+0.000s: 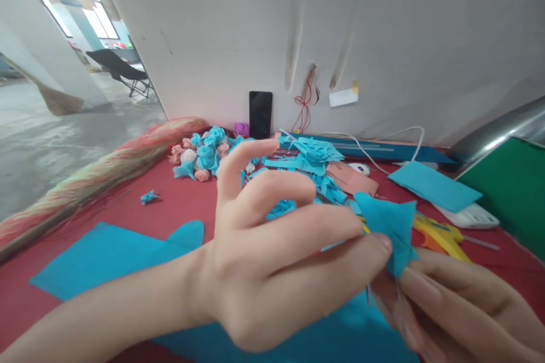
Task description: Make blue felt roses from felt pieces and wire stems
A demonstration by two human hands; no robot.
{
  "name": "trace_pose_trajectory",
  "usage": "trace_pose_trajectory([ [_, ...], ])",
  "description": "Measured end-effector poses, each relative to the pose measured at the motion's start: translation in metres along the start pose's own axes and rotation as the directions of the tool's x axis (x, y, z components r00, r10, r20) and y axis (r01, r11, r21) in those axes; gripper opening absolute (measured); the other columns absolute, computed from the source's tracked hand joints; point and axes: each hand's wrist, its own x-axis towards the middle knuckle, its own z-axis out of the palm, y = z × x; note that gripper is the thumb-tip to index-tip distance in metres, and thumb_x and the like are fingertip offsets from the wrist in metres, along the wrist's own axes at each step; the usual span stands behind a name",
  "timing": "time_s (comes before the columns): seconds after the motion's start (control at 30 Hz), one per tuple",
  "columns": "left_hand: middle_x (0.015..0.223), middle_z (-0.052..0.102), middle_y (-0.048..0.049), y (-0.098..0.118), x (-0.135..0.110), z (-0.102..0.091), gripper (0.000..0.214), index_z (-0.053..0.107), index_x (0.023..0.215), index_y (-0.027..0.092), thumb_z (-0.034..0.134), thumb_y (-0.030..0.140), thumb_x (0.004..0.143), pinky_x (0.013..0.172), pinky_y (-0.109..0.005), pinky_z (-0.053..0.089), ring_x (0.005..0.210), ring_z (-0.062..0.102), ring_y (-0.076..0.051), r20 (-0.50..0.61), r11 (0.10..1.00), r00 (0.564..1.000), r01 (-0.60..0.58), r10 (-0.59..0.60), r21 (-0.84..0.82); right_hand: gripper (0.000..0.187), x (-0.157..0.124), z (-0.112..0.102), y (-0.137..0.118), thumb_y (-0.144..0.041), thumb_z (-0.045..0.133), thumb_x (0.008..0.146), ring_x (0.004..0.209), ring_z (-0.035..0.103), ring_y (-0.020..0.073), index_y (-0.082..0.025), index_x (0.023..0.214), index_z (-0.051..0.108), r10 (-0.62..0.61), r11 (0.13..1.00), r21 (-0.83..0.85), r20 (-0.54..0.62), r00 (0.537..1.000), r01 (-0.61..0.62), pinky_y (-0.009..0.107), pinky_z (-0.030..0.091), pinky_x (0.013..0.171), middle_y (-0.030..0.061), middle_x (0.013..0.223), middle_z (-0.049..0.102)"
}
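Observation:
My left hand [281,249] reaches across the middle of the view and pinches a small blue paper piece [389,227] between thumb and forefinger, its other fingers lifted. From the lower right, my right hand [460,306] grips the same piece with its fingertips pressed together. Both hands hover close above a large blue paper sheet [106,255] lying on the red table [179,198].
A heap of blue paper strips and scraps [310,164] lies behind my hands. Small blue and pink paper flowers [200,153] are piled at the back left. Yellow scissors [443,235], a folded blue sheet [434,184], a black phone [260,114] against the grey wall, a white cable [383,144].

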Motion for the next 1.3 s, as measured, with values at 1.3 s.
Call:
trace_pose_trajectory([
  [1.3, 0.058, 0.060, 0.0137, 0.004, 0.005, 0.000, 0.021, 0.059, 0.057, 0.029, 0.057, 0.013, 0.070, 0.086, -0.037, 0.040, 0.060, 0.046, -0.008, -0.038, 0.997, 0.998, -0.042, 0.045, 0.061, 0.031, -0.002, 0.014, -0.004, -0.047, 0.070, 0.043, 0.033, 0.041, 0.0113, -0.028, 0.031, 0.050, 0.071, 0.996, -0.033, -0.223, 0.972, -0.081, 0.018, 0.037, 0.032, 0.0000, 0.034, 0.044],
])
